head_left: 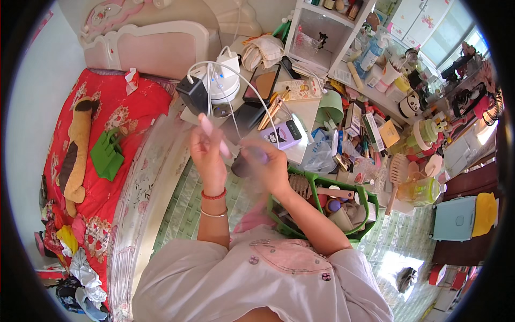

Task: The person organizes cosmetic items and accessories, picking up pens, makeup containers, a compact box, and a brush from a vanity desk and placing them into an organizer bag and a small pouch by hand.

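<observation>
My left hand [209, 155], with a red bracelet and a silver bangle on its wrist, is raised in front of me. Its fingers are closed around a slim pale pink tube [208, 126], slightly blurred. Close by on the right, my right hand [273, 167] is smeared by motion, its fingers curled around a small purple item [259, 156] whose kind I cannot make out. Under my right forearm stands a green caddy [370, 214], filled with bottles, a comb and other small things. Beyond the hands, a purple power bank [284, 135] with a cartoon figure rests on the table.
White cables [252, 86] loop from a white charging tower [224, 86] beside a black block [192, 95]. Cosmetics, a pink hairbrush [398, 169] and a yellow-green bottle [425, 192] crowd the table's right. A bed with a red cover [115, 88] lies left, bearing a green bag [107, 154].
</observation>
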`<state>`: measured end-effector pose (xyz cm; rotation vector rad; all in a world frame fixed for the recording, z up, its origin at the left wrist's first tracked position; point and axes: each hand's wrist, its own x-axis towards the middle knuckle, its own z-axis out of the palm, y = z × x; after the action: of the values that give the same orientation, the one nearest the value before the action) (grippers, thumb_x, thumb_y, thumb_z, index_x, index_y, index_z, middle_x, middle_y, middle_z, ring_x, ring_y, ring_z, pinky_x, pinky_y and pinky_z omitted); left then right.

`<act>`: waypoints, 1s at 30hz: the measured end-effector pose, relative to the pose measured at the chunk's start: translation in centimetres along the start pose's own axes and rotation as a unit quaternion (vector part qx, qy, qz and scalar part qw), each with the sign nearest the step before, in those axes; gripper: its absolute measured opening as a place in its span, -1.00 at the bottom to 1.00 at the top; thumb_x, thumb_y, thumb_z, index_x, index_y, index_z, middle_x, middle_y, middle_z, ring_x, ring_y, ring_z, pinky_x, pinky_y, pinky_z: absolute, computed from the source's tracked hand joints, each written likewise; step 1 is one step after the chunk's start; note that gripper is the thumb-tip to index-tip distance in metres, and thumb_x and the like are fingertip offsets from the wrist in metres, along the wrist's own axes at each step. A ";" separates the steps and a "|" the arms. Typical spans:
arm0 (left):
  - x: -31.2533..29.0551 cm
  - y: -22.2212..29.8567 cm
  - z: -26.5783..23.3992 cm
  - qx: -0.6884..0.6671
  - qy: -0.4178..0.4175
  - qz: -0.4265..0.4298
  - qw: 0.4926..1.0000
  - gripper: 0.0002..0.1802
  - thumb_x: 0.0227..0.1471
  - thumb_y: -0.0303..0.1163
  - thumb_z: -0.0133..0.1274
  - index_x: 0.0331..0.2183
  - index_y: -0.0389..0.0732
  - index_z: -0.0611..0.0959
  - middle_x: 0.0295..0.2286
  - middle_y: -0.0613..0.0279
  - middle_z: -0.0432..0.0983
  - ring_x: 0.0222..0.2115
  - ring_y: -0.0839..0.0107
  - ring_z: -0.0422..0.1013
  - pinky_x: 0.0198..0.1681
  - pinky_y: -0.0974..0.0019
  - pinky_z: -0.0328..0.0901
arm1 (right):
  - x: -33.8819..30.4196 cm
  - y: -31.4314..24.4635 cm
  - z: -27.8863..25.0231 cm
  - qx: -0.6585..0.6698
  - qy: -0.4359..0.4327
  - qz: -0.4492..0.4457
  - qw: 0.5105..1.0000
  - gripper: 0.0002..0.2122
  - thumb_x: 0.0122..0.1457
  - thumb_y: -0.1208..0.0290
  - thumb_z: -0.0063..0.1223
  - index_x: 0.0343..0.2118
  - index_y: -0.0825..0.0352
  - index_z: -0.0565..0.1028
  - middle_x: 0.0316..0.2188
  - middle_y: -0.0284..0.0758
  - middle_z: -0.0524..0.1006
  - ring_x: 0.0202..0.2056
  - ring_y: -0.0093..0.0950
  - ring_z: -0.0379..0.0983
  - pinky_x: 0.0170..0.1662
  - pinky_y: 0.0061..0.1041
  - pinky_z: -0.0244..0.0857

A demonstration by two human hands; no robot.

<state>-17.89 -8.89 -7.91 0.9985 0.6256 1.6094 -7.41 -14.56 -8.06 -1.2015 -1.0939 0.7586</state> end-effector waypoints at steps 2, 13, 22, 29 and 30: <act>-0.1 -0.3 -0.3 0.070 0.001 0.019 0.997 -0.76 -0.11 -0.48 0.00 -0.32 -0.26 0.39 -0.48 0.35 0.28 -0.51 0.65 0.23 -0.44 0.59 0.16 | -0.1 -0.1 -0.2 -0.005 -0.011 0.012 1.000 -0.84 -0.10 0.55 0.03 -0.39 0.36 0.45 -0.44 -0.29 0.47 -0.39 -0.51 0.38 -0.30 -0.59 0.22; -0.9 0.6 1.7 0.321 -0.099 0.254 0.907 -0.76 -0.32 -0.62 0.14 -0.47 -0.31 0.46 -0.49 0.33 0.29 -0.53 0.63 0.25 -0.51 0.64 0.15 | -1.9 -1.9 -2.4 -0.023 -0.014 -0.008 1.000 -0.84 -0.12 0.57 0.01 -0.39 0.37 0.45 -0.46 -0.29 0.48 -0.42 -0.51 0.40 -0.31 -0.60 0.24; -2.4 1.0 2.2 0.285 -0.217 0.086 0.930 -0.74 -0.13 -0.51 0.00 -0.29 -0.30 0.43 -0.44 0.23 0.36 -0.48 0.54 0.31 -0.44 0.53 0.22 | -8.7 -7.5 -9.7 -0.127 -0.160 -0.020 0.979 -0.87 -0.16 0.56 0.05 -0.46 0.38 0.47 -0.51 -0.29 0.47 -0.48 -0.46 0.40 -0.39 -0.57 0.26; -7.0 -1.0 6.1 0.086 -0.414 -0.106 0.900 -0.72 -0.06 -0.54 -0.10 -0.22 -0.34 0.34 -0.36 0.06 0.40 -0.28 0.30 0.36 -0.21 0.37 0.26 | -14.9 -9.1 -17.2 -0.177 0.234 0.018 0.956 -0.92 -0.15 0.70 -0.02 -0.54 0.43 0.45 -0.55 -0.31 0.48 -0.50 -0.60 0.38 -0.43 -0.71 0.22; -7.8 -1.2 6.9 0.047 -0.422 -0.146 0.893 -0.73 -0.06 -0.55 -0.11 -0.22 -0.33 0.33 -0.35 0.05 0.40 -0.28 0.31 0.36 -0.20 0.37 0.25 | -15.6 -9.1 -18.0 -0.158 0.284 0.008 0.946 -0.93 -0.13 0.70 -0.03 -0.52 0.45 0.44 -0.55 -0.29 0.48 -0.51 -0.60 0.37 -0.42 -0.72 0.21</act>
<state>-10.94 -16.73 -7.63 1.4596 0.2244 0.7559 3.62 -37.05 -3.05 -1.5762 -0.7323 0.2139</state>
